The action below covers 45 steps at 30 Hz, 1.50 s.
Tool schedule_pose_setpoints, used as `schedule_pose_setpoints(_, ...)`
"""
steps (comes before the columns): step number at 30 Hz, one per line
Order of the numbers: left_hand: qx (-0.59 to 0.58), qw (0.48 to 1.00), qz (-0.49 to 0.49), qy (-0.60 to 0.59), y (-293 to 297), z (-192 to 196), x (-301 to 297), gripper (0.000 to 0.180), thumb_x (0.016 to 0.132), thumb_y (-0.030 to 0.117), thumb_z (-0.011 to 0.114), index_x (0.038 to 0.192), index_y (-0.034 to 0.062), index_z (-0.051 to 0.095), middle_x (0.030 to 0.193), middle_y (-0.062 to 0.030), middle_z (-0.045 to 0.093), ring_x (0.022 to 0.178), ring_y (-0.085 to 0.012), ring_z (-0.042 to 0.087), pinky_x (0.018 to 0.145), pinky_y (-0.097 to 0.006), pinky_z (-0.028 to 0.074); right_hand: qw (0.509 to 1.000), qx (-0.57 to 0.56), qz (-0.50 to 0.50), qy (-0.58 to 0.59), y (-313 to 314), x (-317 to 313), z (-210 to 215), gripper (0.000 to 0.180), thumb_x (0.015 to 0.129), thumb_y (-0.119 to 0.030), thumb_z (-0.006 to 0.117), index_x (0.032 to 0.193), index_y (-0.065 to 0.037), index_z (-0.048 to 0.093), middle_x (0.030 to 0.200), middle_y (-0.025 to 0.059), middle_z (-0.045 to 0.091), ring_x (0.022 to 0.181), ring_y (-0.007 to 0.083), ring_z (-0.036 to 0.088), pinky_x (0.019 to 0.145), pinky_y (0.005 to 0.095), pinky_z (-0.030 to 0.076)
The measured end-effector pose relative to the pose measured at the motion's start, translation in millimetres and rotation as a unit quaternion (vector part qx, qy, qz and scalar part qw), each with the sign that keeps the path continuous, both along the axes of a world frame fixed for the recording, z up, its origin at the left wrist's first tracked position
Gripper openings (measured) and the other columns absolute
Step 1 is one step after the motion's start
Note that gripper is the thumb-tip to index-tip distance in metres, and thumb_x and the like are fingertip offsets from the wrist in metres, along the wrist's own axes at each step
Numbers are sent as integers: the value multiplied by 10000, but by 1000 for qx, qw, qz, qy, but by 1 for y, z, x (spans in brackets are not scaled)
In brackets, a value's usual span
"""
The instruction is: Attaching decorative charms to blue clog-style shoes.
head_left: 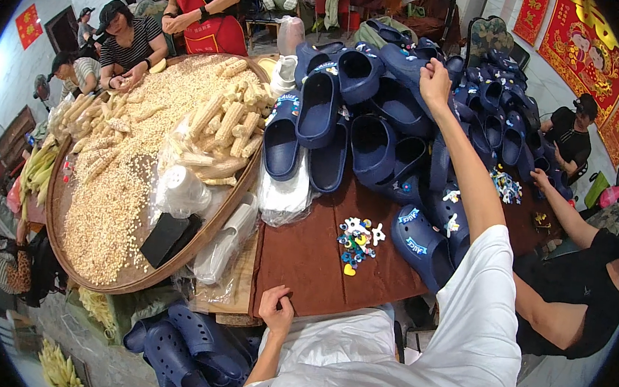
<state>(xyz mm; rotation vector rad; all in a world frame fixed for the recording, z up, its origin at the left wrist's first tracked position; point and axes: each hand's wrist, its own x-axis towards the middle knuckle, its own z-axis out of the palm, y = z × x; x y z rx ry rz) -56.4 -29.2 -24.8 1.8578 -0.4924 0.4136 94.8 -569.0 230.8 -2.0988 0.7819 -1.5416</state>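
Observation:
Reaching far across the brown-covered table (304,266), my right hand (435,85) has its fingers closed at a navy clog (401,64) on top of a heaped pile. My left hand (276,310) rests at the table's front edge, its fingers curled in, with nothing visible in them. Between my arms lies a small heap of colourful shoe charms (358,242). To its right sits a navy clog with blue and white charms (422,240). More navy clogs (317,110) stand at the pile's left side, above a plastic-wrapped white bundle (286,192).
A big round woven tray (55,232) on the left holds loose corn kernels and bare cobs (220,125). More clogs (180,354) lie below the table by my left arm. A co-worker in black (570,294) reaches in at right, near another charm heap (505,187). Others sit around the tray.

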Motion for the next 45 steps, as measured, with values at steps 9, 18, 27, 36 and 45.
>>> schedule_pose_setpoints(9,25,1000,-11,-14,-1,-2,4,190,736,-80,581,826,40,698,890,-137,701,828,-295,676,741,-363,538,987,-114,-65,96,79,-72,-31,501,802,-139,660,1283,-130,520,1232,167,466,1199,379,418,995,497,355)
schedule_pose_setpoints(18,-17,999,-31,40,12,-2,-2,202,772,-116,559,844,17,693,887,-129,693,824,-268,680,713,-331,551,979,-159,19,128,8,-68,-87,529,778,-183,652,1236,65,560,1223,287,587,1186,410,521,1065,460,361)
schedule_pose_setpoints(27,-82,989,70,99,87,16,-27,251,808,-108,517,935,9,699,922,-122,685,801,-212,666,710,-301,528,935,130,329,31,195,-123,-126,243,954,-50,562,1189,-3,602,1122,88,625,958,161,609,845,275,503)
schedule_pose_setpoints(36,-150,907,372,129,181,-4,-56,201,914,2,579,1116,6,568,1008,-45,576,872,-102,553,785,-224,451,831,211,474,199,385,-214,-244,123,901,41,544,977,6,634,1030,77,580,989,192,573,884,291,451)
schedule_pose_setpoints(45,-512,714,307,367,212,-29,-37,223,879,176,710,1028,92,567,909,9,593,769,-94,536,708,-257,415,851,150,447,233,395,-227,-245,144,856,37,554,957,-11,645,1022,110,590,987,255,584,896,341,456)
